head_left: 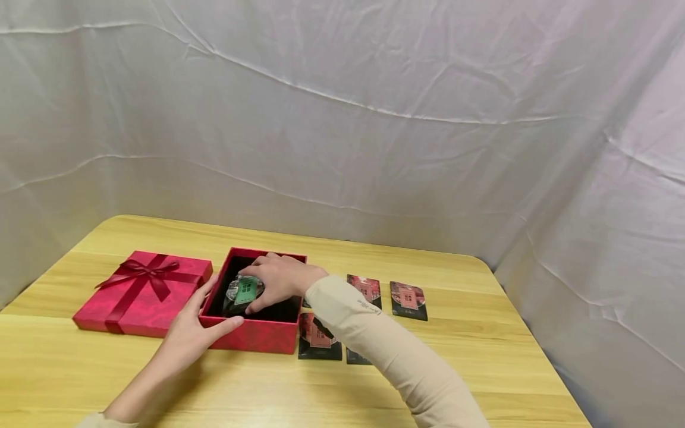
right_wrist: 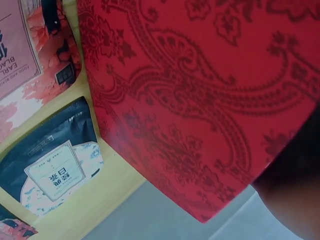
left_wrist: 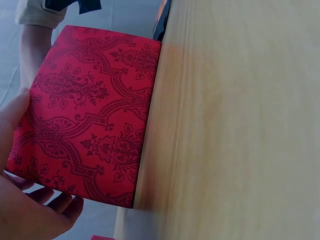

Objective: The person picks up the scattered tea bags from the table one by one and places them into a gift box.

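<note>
An open red patterned gift box (head_left: 257,336) with a dark inside stands on the table. My left hand (head_left: 188,326) grips its near left corner, thumb at the front wall and fingers along the left side; the left wrist view shows the box's front wall (left_wrist: 90,117) between them. Inside the box, my right hand (head_left: 280,278) holds a dark tea packet with a green label (head_left: 246,290), thumb on the near edge and fingers over the far edge. The right wrist view shows mostly the box's outer wall (right_wrist: 190,110), which hides the fingertips.
Left of the box lies its red lid (head_left: 141,291) with a dark red bow. Several tea packets lie right of the box, among them a red-and-black one (head_left: 319,339), another (head_left: 408,299) farther right and a white-labelled one (right_wrist: 55,170). My right sleeve partly covers some.
</note>
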{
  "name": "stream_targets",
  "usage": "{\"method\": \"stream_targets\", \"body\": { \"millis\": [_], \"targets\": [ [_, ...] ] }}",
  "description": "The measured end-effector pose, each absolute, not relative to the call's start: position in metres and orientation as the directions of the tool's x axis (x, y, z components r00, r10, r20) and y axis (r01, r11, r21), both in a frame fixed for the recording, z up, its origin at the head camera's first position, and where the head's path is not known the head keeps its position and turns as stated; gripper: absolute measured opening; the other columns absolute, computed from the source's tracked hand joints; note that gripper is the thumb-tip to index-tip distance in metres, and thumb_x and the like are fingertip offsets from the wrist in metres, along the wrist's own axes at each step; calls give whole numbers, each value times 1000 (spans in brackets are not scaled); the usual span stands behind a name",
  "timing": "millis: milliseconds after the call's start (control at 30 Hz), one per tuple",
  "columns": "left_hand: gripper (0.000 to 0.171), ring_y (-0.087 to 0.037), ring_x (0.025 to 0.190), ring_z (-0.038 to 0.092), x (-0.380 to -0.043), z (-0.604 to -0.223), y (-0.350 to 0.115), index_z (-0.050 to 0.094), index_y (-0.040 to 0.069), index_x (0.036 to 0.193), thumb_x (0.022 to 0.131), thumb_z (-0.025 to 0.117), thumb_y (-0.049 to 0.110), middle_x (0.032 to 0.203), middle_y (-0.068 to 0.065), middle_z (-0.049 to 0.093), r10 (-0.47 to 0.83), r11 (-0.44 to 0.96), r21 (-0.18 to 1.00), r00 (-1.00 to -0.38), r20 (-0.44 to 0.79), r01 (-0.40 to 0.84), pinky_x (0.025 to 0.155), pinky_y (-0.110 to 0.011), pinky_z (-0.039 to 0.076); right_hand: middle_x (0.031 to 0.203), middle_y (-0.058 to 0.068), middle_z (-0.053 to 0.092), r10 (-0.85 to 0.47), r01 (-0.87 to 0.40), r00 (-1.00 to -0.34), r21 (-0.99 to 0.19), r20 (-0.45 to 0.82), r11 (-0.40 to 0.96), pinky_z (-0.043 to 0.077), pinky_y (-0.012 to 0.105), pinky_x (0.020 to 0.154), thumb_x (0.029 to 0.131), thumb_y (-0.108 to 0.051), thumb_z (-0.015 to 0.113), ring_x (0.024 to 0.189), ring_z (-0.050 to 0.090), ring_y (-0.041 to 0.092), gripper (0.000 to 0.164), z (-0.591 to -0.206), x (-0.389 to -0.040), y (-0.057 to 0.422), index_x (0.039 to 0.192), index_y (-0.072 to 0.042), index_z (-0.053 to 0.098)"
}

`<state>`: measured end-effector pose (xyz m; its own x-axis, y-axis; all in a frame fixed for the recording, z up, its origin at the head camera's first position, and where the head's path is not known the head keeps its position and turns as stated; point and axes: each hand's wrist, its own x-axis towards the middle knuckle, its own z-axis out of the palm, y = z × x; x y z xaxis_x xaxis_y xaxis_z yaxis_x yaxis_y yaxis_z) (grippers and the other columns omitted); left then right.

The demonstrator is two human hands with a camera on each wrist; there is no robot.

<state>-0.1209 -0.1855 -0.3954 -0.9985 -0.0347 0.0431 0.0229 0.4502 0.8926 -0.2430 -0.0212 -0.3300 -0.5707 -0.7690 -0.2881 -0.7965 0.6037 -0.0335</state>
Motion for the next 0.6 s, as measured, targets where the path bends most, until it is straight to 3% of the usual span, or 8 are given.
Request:
{"method": "stream_targets", "body": {
  "millis": [367, 600],
  "targets": [
    [94, -47, 132, 29, -121, -396, -184, 15, 12, 156, 85, 74, 34, 152, -26, 25, -32, 437, 899, -998, 47, 29, 97, -69, 31, 148, -2, 41, -756, -798, -580, 26, -302, 602, 35, 29, 105, 87, -56, 62, 132, 38, 14, 70, -335, -240, -23, 148, -28, 41],
    [94, -45, 131, 31, -121, -396, -185, 15, 11, 156, 86, 74, 32, 151, -26, 25, -34, 429, 903, -999, 36, 18, 96, -68, 33, 148, 1, 40, -793, -802, -554, -95, -254, 590, 33, 29, 107, 90, -52, 61, 135, 36, 15, 68, -332, -244, -17, 148, -23, 42]
  ]
}}
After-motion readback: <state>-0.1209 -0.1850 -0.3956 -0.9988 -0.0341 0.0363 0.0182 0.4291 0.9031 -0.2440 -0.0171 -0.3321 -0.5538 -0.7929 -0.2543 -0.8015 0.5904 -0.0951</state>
